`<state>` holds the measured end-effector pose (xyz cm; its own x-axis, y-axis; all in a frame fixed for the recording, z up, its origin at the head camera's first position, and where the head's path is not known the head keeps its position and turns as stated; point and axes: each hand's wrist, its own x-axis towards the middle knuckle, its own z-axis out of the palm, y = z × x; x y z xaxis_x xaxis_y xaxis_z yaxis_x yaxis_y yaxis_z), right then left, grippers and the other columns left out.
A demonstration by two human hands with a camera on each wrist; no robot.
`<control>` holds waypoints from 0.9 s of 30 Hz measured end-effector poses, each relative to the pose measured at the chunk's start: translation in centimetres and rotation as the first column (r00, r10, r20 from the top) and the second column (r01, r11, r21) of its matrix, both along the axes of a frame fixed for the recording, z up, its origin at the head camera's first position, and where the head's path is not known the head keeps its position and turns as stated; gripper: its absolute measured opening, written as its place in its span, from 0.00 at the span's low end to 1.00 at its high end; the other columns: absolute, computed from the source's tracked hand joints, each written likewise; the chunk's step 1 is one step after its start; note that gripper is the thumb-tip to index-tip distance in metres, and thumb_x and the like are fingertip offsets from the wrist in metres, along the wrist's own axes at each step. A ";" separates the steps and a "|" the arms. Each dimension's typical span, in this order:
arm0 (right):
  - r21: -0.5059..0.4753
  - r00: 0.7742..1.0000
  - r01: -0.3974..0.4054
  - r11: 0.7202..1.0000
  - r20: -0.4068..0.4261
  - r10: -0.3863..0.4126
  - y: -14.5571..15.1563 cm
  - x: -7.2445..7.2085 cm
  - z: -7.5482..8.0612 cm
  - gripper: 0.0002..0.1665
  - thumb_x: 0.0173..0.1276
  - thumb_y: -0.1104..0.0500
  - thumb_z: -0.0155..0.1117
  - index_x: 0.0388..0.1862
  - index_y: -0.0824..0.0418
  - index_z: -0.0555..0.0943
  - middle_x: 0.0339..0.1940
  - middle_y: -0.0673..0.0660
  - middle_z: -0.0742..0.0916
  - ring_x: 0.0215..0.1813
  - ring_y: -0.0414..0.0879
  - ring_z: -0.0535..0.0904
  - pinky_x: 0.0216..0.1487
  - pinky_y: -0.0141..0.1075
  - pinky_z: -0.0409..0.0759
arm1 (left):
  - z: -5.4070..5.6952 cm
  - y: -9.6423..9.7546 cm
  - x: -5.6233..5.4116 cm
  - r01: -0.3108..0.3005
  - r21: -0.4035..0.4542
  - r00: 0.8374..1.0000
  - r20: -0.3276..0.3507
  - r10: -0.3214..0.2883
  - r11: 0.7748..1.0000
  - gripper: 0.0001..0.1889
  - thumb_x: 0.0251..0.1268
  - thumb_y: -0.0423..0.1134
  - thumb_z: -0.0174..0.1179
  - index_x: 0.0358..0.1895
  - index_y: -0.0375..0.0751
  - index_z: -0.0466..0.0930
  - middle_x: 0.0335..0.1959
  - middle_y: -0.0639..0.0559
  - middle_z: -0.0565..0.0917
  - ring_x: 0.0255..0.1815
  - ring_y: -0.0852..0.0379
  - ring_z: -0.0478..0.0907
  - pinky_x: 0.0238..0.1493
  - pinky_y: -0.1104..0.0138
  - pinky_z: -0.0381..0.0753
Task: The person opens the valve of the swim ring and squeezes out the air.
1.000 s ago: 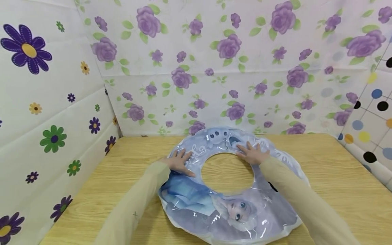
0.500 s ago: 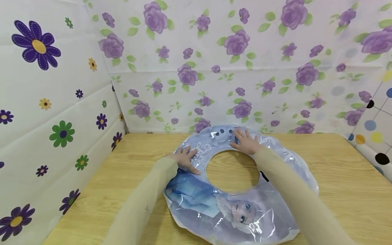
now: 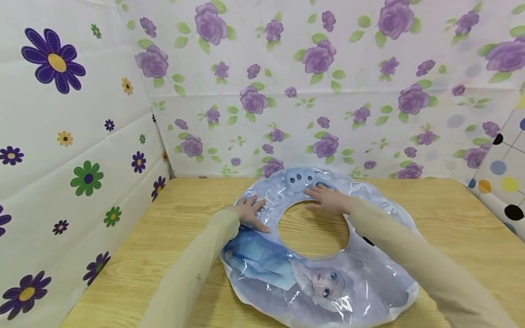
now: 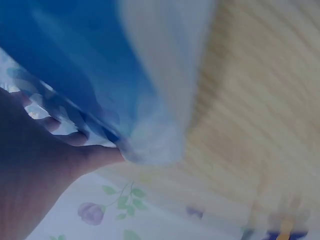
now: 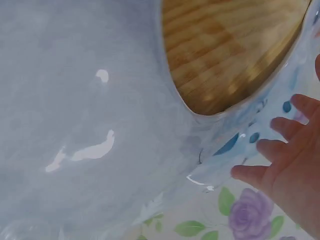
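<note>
A partly wrinkled inflatable swim ring (image 3: pixel 369 269), pale blue and lilac with a printed cartoon figure, lies flat before me. On its left side rests my left hand (image 3: pixel 248 215), fingers spread over the plastic. My right hand (image 3: pixel 328 200) is at the far inner edge, fingers straight, partly over the center hole. In the left wrist view the ring's blue part (image 4: pixel 100 65) rises beside my spread left fingers. The right wrist view has my right hand (image 5: pixel 295 160) with fingers apart in front of the ring's shiny surface (image 5: pixel 90 110).
The ring lies on a wood-grain table (image 3: pixel 164 255). A white cloth with purple roses (image 3: pixel 254 100) hangs behind it. To the left is a daisy-print cloth (image 3: pixel 88 177), and to the right a dotted one (image 3: pixel 508 184).
My right hand slid up the far part of the ring, then came back down toward the hole. My left hand stays on the left side. The head view shifted slightly.
</note>
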<state>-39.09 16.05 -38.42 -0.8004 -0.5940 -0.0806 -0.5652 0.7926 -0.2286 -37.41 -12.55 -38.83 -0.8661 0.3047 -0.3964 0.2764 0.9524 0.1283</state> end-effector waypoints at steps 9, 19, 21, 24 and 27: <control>-0.002 0.990 -0.124 0.992 -0.071 0.123 4.7 5.9 0.1 0.33 0.67 0.45 0.52 0.61 0.67 0.68 0.58 0.67 0.72 0.58 0.61 0.67 0.55 0.51 0.63 | -1.4 -0.9 -0.7 0.110 -0.028 0.990 -0.083 -0.112 0.994 0.53 0.45 0.73 0.52 0.72 0.53 0.41 0.71 0.44 0.41 0.68 0.38 0.35 0.58 0.41 0.40; -0.052 0.877 -0.398 0.916 -0.313 0.363 10.5 12.2 -3.4 0.38 0.62 0.39 0.56 0.66 0.55 0.66 0.63 0.57 0.69 0.61 0.53 0.65 0.56 0.49 0.63 | -1.1 -1.0 -0.9 0.152 -0.019 0.977 -0.150 -0.154 0.988 0.54 0.45 0.73 0.53 0.72 0.47 0.43 0.70 0.39 0.42 0.67 0.34 0.37 0.56 0.38 0.40; -0.068 0.879 -0.406 0.911 -0.300 0.370 10.8 12.6 -3.9 0.39 0.62 0.40 0.56 0.68 0.55 0.62 0.66 0.58 0.66 0.64 0.55 0.60 0.57 0.51 0.59 | -0.6 -0.9 -0.5 0.168 -0.049 0.968 -0.183 -0.174 0.985 0.55 0.46 0.72 0.53 0.72 0.45 0.42 0.70 0.37 0.41 0.66 0.34 0.37 0.57 0.39 0.40; -0.096 0.863 -0.422 0.901 -0.347 0.367 11.0 12.8 -3.5 0.37 0.62 0.42 0.59 0.66 0.58 0.65 0.64 0.58 0.69 0.62 0.54 0.63 0.56 0.49 0.62 | 0.2 -0.4 0.1 0.263 -0.073 0.926 -0.261 -0.273 0.962 0.51 0.52 0.67 0.53 0.72 0.41 0.42 0.70 0.35 0.41 0.67 0.35 0.38 0.59 0.42 0.41; -0.159 0.812 -0.450 0.879 -0.482 0.329 12.1 12.3 -2.4 0.23 0.61 0.50 0.62 0.52 0.59 0.77 0.51 0.54 0.79 0.51 0.48 0.74 0.47 0.43 0.71 | 0.9 0.8 1.3 0.448 -0.050 0.824 -0.364 -0.434 0.892 0.43 0.60 0.57 0.54 0.70 0.37 0.47 0.69 0.34 0.45 0.67 0.36 0.42 0.61 0.46 0.44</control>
